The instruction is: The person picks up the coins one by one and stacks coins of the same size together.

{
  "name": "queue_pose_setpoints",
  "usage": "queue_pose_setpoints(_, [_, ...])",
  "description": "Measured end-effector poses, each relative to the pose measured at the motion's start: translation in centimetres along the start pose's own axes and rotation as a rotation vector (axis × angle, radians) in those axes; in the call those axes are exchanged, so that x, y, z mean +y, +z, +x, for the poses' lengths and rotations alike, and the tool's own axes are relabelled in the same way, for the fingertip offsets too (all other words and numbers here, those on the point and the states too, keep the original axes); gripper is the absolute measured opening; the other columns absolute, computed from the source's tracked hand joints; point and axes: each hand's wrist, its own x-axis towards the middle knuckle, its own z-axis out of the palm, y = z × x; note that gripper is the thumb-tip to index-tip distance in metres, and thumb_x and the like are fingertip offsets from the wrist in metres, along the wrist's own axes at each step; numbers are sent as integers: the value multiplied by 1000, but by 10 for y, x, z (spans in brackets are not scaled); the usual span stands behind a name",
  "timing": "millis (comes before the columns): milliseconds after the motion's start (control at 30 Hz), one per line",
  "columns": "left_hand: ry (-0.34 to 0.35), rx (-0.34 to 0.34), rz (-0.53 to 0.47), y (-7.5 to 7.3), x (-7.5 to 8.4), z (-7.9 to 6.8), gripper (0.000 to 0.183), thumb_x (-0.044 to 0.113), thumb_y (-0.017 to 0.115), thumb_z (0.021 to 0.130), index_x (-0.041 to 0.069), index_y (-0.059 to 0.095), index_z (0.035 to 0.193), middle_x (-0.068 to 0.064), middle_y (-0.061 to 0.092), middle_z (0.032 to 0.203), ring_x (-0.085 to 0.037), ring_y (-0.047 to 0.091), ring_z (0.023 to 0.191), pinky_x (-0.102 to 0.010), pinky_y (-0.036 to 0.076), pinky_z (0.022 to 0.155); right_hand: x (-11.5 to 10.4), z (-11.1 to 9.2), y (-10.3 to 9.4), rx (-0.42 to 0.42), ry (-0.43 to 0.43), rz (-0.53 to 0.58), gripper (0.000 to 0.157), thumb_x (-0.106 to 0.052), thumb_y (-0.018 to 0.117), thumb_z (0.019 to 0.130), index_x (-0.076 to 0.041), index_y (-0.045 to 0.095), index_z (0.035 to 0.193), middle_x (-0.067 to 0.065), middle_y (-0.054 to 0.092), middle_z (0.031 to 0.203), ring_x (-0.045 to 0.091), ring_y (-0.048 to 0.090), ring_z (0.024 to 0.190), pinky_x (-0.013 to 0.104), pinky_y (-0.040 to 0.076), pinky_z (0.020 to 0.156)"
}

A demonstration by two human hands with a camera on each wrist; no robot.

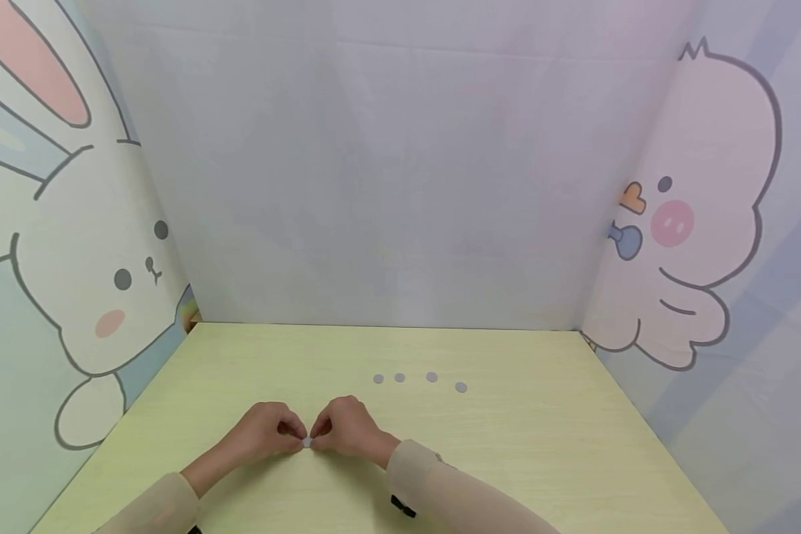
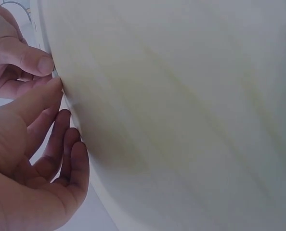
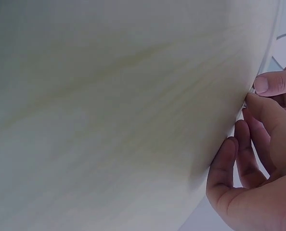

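Note:
A small round greyish disc [image 1: 306, 443] is held between both hands, low over the pale yellow tabletop [image 1: 541, 445]. My left hand [image 1: 267, 432] pinches its left side with thumb and forefinger. From the other side, my right hand [image 1: 348, 428] pinches it the same way, the fingertips of the two hands nearly meeting. Most of the disc is covered by the fingers. In the left wrist view the left hand's [image 2: 37, 168] other fingers curl down against the table. The right wrist view shows the right hand's [image 3: 263, 178] fingers similarly bent at the surface.
Farther back, several similar discs [image 1: 432, 377] lie in a loose row right of the hands. A pale cloth backdrop [image 1: 387, 185] stands behind the table, with side panels printed with a rabbit [image 1: 100, 267] on the left and a chick-like figure [image 1: 707, 163] on the right.

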Motion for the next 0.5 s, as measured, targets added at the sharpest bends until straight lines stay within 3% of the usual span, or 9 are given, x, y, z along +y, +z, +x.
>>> queue_pose_setpoints(500, [55, 2, 39, 1, -1, 1, 12, 16, 90, 83, 23, 81, 87, 12, 69, 85, -5, 59, 79, -25, 48, 70, -1, -3, -5, -25, -12, 43, 6, -17, 91, 86, -17, 86, 83, -17, 75, 76, -6, 57, 76, 14, 46, 70])
